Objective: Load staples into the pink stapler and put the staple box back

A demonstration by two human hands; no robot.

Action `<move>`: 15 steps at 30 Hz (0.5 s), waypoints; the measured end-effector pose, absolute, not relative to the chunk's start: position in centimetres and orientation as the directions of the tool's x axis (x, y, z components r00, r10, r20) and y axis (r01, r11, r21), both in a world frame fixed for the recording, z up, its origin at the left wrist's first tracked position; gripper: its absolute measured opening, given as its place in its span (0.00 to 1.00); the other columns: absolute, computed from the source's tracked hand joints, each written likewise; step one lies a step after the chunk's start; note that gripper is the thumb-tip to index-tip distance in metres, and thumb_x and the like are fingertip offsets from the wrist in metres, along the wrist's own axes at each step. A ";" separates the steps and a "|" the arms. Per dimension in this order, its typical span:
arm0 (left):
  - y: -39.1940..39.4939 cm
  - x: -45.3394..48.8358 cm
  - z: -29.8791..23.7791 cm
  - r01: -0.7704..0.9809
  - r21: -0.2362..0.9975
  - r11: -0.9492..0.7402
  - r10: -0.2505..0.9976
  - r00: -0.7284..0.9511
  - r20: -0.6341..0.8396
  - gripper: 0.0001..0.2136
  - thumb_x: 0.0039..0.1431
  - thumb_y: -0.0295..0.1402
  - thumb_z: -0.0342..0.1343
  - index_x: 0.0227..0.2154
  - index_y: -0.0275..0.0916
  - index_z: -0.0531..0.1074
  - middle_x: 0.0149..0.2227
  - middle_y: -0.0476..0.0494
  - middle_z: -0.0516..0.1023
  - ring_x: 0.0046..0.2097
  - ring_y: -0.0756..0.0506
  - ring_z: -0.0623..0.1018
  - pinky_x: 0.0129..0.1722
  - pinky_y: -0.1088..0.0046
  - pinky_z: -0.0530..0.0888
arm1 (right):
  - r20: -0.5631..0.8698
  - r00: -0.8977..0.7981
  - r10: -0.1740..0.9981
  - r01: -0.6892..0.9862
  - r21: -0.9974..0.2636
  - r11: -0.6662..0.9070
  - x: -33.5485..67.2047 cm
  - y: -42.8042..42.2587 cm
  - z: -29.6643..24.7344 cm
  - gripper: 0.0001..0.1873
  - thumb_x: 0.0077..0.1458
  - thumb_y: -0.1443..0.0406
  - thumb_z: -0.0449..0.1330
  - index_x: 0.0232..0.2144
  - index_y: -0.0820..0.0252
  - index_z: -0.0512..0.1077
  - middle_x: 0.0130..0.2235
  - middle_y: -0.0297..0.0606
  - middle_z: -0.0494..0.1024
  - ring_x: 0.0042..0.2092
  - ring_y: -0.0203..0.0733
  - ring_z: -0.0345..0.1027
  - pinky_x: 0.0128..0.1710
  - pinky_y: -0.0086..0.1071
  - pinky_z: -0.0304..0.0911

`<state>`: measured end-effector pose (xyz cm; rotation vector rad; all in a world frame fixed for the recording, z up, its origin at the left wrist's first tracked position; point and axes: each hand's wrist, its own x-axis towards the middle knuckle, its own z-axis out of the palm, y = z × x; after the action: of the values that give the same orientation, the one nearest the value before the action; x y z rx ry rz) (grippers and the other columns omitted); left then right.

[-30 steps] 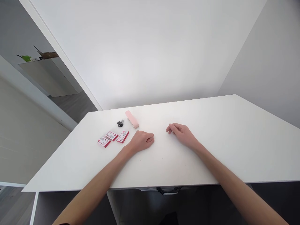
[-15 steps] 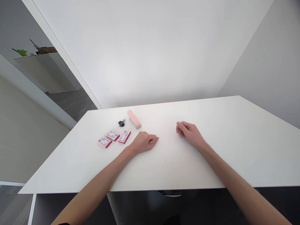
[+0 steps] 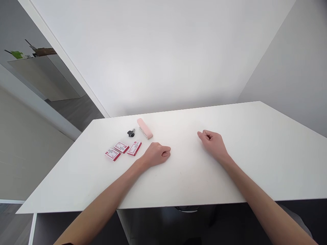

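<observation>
My left hand (image 3: 156,154) rests on the white table in a loose fist, with nothing showing in it. Just behind it lies a pink stapler (image 3: 144,128). To the stapler's left is a black binder clip (image 3: 131,132) with its metal handles showing. Three small white and red boxes, perhaps of staples, lie flat left of my left hand: one nearest the hand (image 3: 134,148), a middle box (image 3: 121,147) and a leftmost box (image 3: 112,154). My right hand (image 3: 212,143), also curled into a fist with nothing visible inside, rests further right, apart from every object.
The white table (image 3: 178,183) ends at a front edge under my forearms and meets a white wall (image 3: 168,68) at the back. A grey wall (image 3: 296,81) stands on the right. Dark space shows beneath the table.
My right hand has moved slightly right and its fingers have curled tighter into a fist. My left hand's fingertips have drawn in. The view has shifted a little.
</observation>
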<state>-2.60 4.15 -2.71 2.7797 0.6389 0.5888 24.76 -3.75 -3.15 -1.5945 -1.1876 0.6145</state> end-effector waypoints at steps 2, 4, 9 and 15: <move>4.2 -2.6 -2.8 0.368 0.297 -0.881 0.457 0.826 0.331 0.14 0.52 0.22 0.44 0.24 0.42 0.41 0.24 0.53 0.39 0.28 0.48 0.43 0.29 0.65 0.44 | 0.194 0.325 0.926 0.503 -0.864 0.005 24.4 -3.8 -3.4 0.27 0.61 0.54 0.57 0.24 0.54 0.43 0.24 0.29 0.45 0.27 0.36 0.38 0.26 0.35 0.39; 4.2 -2.6 -2.8 0.370 0.290 -0.882 0.455 0.827 0.330 0.15 0.52 0.22 0.44 0.24 0.42 0.41 0.24 0.53 0.39 0.28 0.48 0.43 0.29 0.65 0.44 | 0.204 0.272 0.940 0.568 -0.823 0.014 24.2 -3.8 -3.6 0.26 0.61 0.56 0.56 0.24 0.55 0.42 0.24 0.29 0.44 0.28 0.36 0.37 0.27 0.36 0.38; 4.2 -2.5 -2.7 0.377 0.275 -0.884 0.455 0.830 0.322 0.15 0.52 0.21 0.44 0.24 0.42 0.41 0.23 0.53 0.40 0.28 0.48 0.43 0.29 0.65 0.44 | 0.231 0.219 0.948 0.631 -0.774 0.042 24.3 -3.9 -3.9 0.24 0.63 0.58 0.53 0.25 0.55 0.41 0.24 0.29 0.43 0.28 0.37 0.36 0.28 0.36 0.38; 4.2 -2.5 -2.6 0.379 0.285 -0.880 0.461 0.827 0.323 0.15 0.52 0.22 0.44 0.24 0.42 0.41 0.24 0.53 0.40 0.28 0.48 0.43 0.28 0.65 0.44 | 0.258 0.163 0.952 0.700 -0.710 0.073 24.3 -3.8 -4.2 0.24 0.63 0.58 0.53 0.25 0.55 0.41 0.24 0.29 0.43 0.28 0.37 0.36 0.29 0.36 0.39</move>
<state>-2.52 4.17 -2.65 2.8000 0.6518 0.5727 24.29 -3.82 -4.16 -1.6857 -1.5967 0.4217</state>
